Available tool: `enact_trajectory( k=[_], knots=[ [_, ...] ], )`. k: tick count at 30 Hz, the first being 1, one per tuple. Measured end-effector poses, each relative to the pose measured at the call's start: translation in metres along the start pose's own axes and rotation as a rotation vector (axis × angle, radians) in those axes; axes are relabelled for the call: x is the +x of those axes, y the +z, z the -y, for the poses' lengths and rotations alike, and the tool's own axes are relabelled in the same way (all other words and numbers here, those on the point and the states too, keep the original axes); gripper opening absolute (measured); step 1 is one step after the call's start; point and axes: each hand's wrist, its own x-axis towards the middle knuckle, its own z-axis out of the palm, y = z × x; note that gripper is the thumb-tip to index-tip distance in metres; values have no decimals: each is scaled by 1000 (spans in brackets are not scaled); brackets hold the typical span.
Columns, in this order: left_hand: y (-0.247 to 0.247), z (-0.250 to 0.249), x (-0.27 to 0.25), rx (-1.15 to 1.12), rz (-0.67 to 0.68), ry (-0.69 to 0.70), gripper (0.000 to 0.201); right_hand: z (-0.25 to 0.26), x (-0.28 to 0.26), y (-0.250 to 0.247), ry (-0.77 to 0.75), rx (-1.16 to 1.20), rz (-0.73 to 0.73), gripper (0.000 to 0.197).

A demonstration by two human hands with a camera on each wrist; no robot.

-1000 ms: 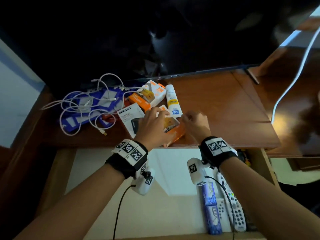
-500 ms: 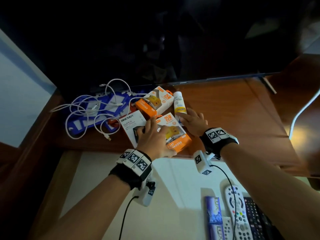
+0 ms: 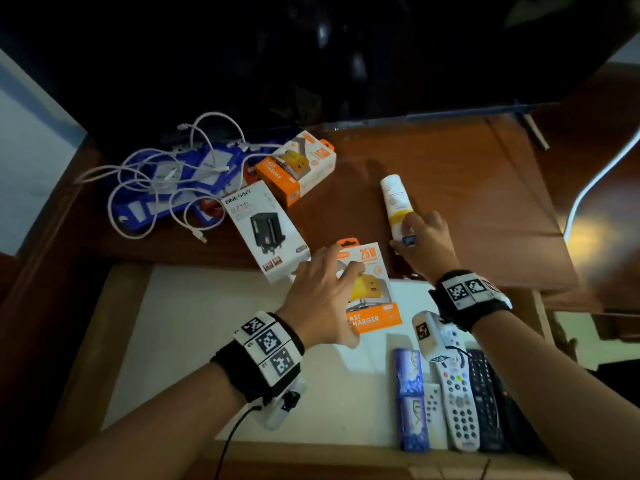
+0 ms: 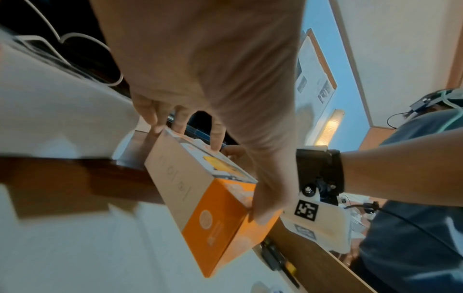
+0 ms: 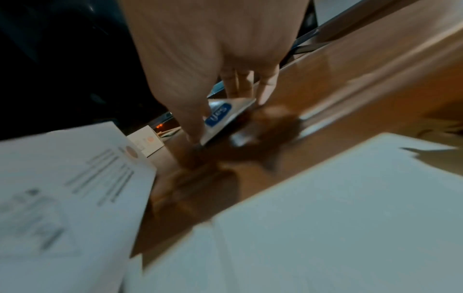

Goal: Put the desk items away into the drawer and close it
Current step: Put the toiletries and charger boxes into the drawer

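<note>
My left hand [image 3: 322,292] grips an orange and white fast-charger box [image 3: 375,299], lifted half over the open drawer [image 3: 194,341]; in the left wrist view the fingers [image 4: 215,136] lie on the box [image 4: 213,208] top and the thumb clamps its orange end. My right hand [image 3: 420,242] pinches the lower end of a white and yellow tube [image 3: 396,202] on the desk [image 3: 467,188]; the right wrist view shows the tube's blue-labelled end [image 5: 220,117] between thumb and fingers. A white charger box [image 3: 263,230] and a second orange box [image 3: 298,168] lie on the desk.
Tangled white cables [image 3: 162,188] lie over blue packets [image 3: 138,209] at the desk's left. Inside the drawer's right part lie a blue box [image 3: 410,400], a white remote [image 3: 457,400] and a dark remote [image 3: 488,403]. A dark TV screen [image 3: 346,53] stands behind.
My left hand has pulled the orange charger box off the desk edge towards the drawer. My right hand has taken hold of the tube and drawn it right, away from the boxes.
</note>
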Motion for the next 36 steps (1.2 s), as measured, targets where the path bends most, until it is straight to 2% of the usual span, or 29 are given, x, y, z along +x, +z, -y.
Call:
enact_trajectory(
  k=[4, 8, 12, 17, 20, 23, 26, 32, 36],
  knots=[
    [12, -2, -22, -109, -36, 91, 91, -6, -30, 1, 114, 81, -16, 62],
    [23, 0, -38, -86, 117, 110, 98, -6, -70, 4, 286, 357, -57, 68],
    [48, 8, -46, -94, 263, 72, 101, -4, -119, 17, 487, 551, -38, 58],
    [74, 19, -49, -29, 378, 29, 106, -3, -166, 49, 467, 656, 169, 26],
    [85, 22, -51, 15, 391, 16, 108, -5, -173, 70, 512, 563, 260, 25],
    [91, 23, -52, 62, 401, -7, 110, -1, -168, 86, 565, 454, 379, 32],
    [96, 22, -52, 83, 415, -43, 110, 1, -160, 103, 546, 360, 491, 43],
    [101, 22, -56, 95, 437, -112, 112, 11, -148, 127, 598, 59, 560, 65],
    [103, 23, -58, 72, 427, -138, 112, 14, -145, 132, 596, -7, 541, 61]
  ],
)
